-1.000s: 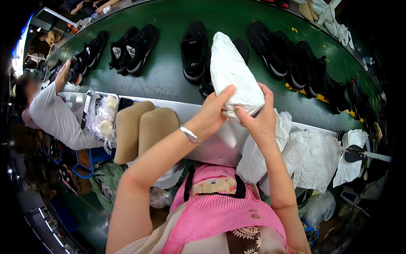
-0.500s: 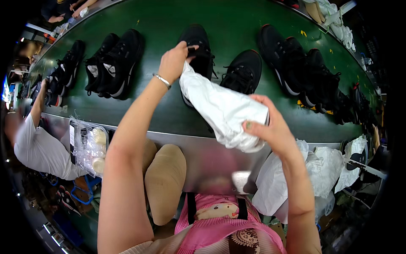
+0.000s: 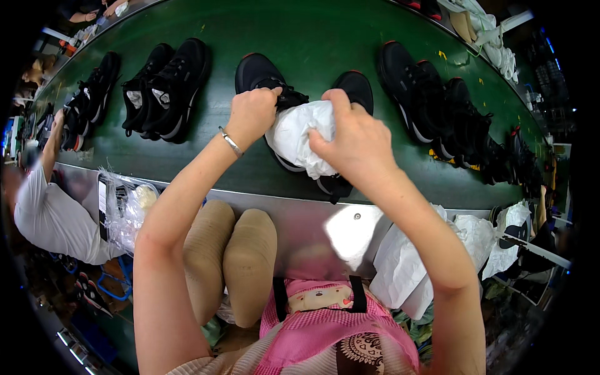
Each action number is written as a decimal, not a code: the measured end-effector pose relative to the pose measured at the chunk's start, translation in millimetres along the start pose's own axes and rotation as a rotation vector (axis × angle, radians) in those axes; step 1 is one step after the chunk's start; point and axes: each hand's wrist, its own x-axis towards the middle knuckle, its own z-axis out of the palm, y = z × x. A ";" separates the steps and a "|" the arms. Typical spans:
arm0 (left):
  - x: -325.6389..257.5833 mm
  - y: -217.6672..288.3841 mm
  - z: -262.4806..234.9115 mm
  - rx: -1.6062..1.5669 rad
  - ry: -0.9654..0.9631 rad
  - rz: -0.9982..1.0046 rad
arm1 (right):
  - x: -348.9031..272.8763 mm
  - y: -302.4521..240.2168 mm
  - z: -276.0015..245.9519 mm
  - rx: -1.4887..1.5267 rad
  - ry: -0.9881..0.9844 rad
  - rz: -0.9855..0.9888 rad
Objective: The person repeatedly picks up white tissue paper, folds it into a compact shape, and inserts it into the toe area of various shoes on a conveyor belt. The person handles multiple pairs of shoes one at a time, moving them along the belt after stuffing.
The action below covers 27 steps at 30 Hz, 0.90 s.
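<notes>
A black sneaker (image 3: 255, 70) with dark laces lies on the green table in front of me, its toe pointing away. My left hand (image 3: 253, 115) is closed at its tongue and laces, fingers pinched on the upper. Bunched white paper (image 3: 294, 134) sits over the sneaker's opening. My right hand (image 3: 356, 137) grips that paper from the right, thumb and fingers around it. How far the paper reaches inside is hidden. Just to the right stands a second black sneaker (image 3: 355, 86), partly covered by my right hand.
Pairs of black sneakers stand left (image 3: 178, 94) and right (image 3: 403, 81) on the green table (image 3: 300, 31). Two tan rounded forms (image 3: 250, 262) stand near my left arm. White paper (image 3: 400, 269) hangs at right; a plastic-wrapped tray (image 3: 128, 209) lies left. A person in white (image 3: 56, 212) works at far left.
The long white paper bundle has gone from a slant over the table edge to end-on at the sneaker's opening. My right hand has moved up and left with it; the sneaker has turned.
</notes>
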 end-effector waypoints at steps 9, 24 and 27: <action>5.8 -1.3 -2.4 -0.292 -0.142 -0.308 | 20.6 -24.5 120.1 -0.100 0.193 0.011; 2.9 -9.9 10.1 -0.332 -0.036 -0.233 | 33.8 -13.1 154.4 -0.203 0.168 -0.083; -1.5 -10.4 15.9 -0.284 0.049 -0.134 | 43.9 -1.0 171.8 -0.067 0.211 -0.189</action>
